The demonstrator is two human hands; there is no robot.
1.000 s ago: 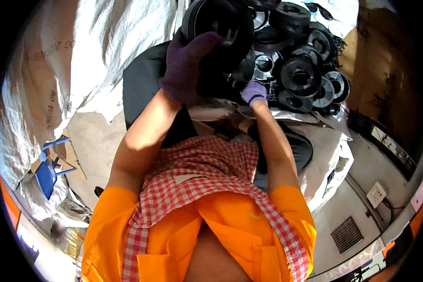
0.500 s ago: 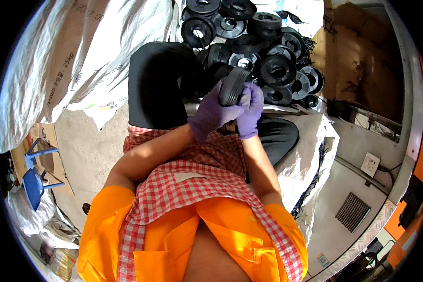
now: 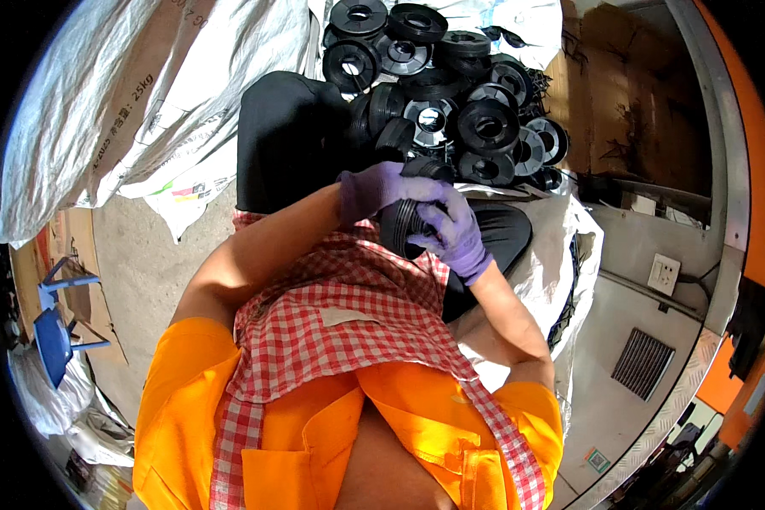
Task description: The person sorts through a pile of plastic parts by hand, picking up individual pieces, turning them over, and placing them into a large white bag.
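Both my hands wear purple gloves and meet above my lap. My left hand (image 3: 384,189) lies over the top of a black ribbed ring (image 3: 397,228), its fingers closed along the upper edge. From the other side, my right hand (image 3: 461,231) grips the same ring with bent fingers. The ring is tilted, and the gloves hide part of it. Just beyond my left fingers is another dark round part (image 3: 427,167), partly covered. A heap of black plastic discs with centre holes (image 3: 488,125) lies ahead of my knees.
White woven sacking (image 3: 178,93) hangs at the left and also lies under the heap. A blue stool-like frame (image 3: 53,336) stands at far left. On the right are a grey metal panel with a socket (image 3: 664,274) and a vent (image 3: 643,364), below a brown cardboard-lined recess (image 3: 629,110).
My hands have come down toward my lap with the ring. The left now reaches across its top, and the right has shifted lower, with its fingers on the ring's side.
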